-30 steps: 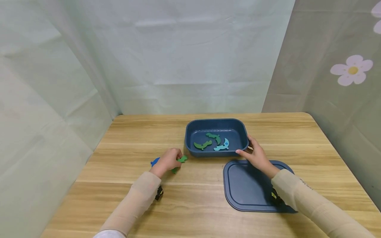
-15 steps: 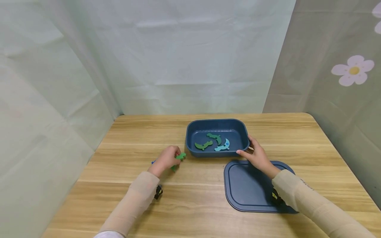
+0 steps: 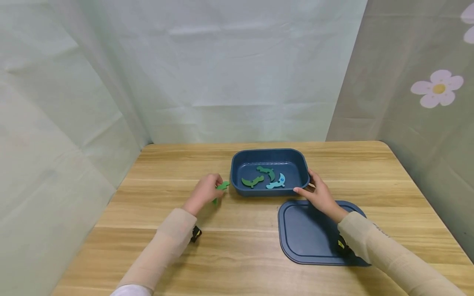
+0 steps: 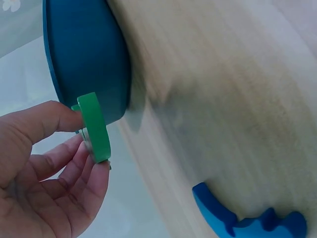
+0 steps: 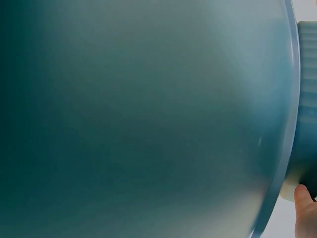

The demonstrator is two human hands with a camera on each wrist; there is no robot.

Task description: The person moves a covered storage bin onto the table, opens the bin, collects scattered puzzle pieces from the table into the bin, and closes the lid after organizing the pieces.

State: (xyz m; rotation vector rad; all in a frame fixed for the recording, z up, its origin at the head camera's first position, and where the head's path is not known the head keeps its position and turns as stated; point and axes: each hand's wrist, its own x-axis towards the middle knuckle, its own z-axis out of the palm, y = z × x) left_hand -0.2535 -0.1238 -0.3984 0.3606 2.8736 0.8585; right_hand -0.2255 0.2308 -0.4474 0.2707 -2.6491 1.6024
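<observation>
since a second ago the left hand has lifted the flat green foam animal piece off the wooden table and carried it up and right in the frame, toward the dark blue plastic tub. the piece now sits centre-left of the head view, off the table and just beside the tub's left wall, not yet over the rim. looks like one more piece is about to join the three in the tub. the blue foam animal piece that lay under the hand is left on the table, lower right of the left wrist view; in the head view it is hidden.

left hand: thumb and curled fingers pinch the green piece on edge, forearm angled up from lower left.

right hand: unchanged, thumb and fingers wrapped on the tub's near right corner, holding it steady, wrist over the flat dark blue plastic lid at lower right of centre.

in the tub: two dark green foam pieces and a light blue foam piece.
</observation>
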